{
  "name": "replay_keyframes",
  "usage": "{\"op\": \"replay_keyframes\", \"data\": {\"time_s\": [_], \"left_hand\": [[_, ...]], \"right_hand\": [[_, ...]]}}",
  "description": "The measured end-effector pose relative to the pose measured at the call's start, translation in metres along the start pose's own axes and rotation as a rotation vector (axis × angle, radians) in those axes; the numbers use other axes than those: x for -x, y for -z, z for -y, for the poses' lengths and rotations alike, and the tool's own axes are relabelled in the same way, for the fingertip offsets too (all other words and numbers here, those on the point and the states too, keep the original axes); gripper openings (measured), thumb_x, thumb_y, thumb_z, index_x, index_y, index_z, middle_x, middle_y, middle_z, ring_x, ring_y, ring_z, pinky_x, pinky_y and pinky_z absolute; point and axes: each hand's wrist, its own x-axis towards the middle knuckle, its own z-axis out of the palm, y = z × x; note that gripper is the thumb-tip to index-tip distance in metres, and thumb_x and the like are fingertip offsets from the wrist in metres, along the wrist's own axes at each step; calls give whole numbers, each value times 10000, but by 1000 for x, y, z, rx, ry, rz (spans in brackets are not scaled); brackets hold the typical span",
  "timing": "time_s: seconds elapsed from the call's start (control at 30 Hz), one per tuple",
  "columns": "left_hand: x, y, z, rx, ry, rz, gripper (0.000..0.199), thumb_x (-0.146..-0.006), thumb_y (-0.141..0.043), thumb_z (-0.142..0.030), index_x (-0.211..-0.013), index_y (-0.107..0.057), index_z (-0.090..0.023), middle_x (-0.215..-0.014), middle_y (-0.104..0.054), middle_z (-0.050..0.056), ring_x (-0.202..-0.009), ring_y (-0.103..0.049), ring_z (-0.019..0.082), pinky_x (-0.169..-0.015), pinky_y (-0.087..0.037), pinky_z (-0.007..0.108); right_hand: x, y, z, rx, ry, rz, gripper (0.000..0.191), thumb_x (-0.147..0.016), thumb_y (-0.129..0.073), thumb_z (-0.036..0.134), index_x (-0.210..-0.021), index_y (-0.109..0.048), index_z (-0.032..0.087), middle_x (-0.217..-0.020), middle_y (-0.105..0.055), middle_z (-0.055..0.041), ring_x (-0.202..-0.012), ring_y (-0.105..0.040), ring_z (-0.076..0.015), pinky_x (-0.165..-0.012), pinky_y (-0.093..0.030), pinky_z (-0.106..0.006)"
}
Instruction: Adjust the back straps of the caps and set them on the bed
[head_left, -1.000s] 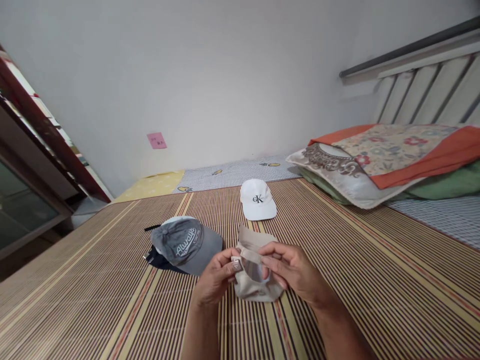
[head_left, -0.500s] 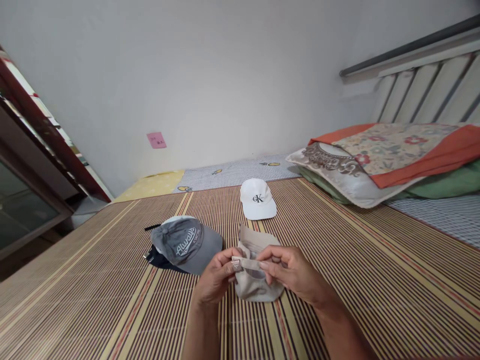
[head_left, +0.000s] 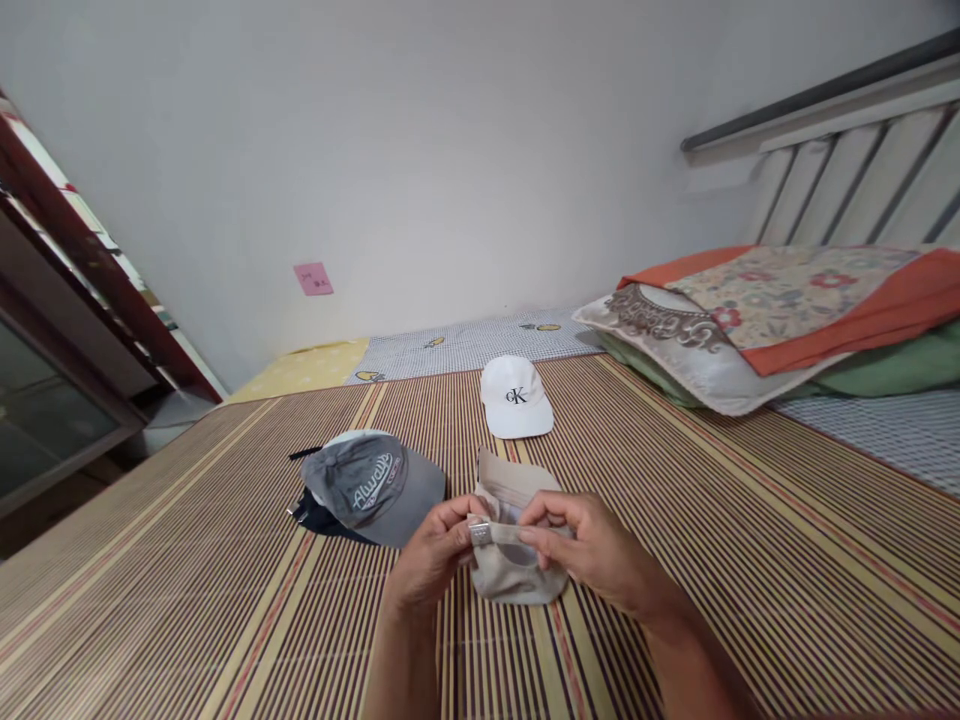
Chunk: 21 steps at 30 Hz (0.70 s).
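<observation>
A beige cap rests on the striped mat, its brim pointing away from me and its back strap towards me. My left hand pinches the strap beside a silver metal buckle. With thumb and fingers closed, my right hand grips the other end of the strap. Below the strap the cap's rear opening shows. Part of the cap is hidden behind my fingers.
A white cap with black letters sits beyond the beige one. To the left, a grey cap lies on a dark cap. Pillows are stacked at the right on the striped mat, near a radiator.
The buckle has turned to face me more and sits slightly further right. The strap now looks straighter between my hands. Both hands stay in nearly the same place.
</observation>
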Motion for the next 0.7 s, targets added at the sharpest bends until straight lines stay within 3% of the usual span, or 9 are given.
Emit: {"op": "replay_keyframes", "data": {"time_s": [0.3, 0.53, 0.7], "left_hand": [[0, -1, -1, -36, 8, 17, 479, -776, -819, -592, -729, -604, -166, -638, -428, -52, -580, -272, 96, -545, -190, 263], [0, -4, -2, -60, 2, 27, 474, -796, -799, -597, -736, -601, -170, -644, -411, -55, -581, -253, 97, -544, -176, 265], [0, -5, -2, -48, 11, 26, 483, -778, -817, -598, -742, -595, -170, -645, -416, -59, -576, -254, 91, -534, -179, 254]], "right_hand": [[3, 3, 5, 105, 46, -19, 132, -887, -679, 278, -771, -698, 217, -671, -669, 18, -619, -619, -132, -577, -465, -231], [3, 2, 3, 39, 29, -2, 125, -899, -707, 337, -876, -759, 225, -733, -718, -4, -569, -580, -121, -469, -450, -193], [4, 2, 2, 46, 22, 4, 126, -902, -694, 305, -828, -747, 218, -699, -708, 3, -557, -575, -119, -461, -424, -196]]}}
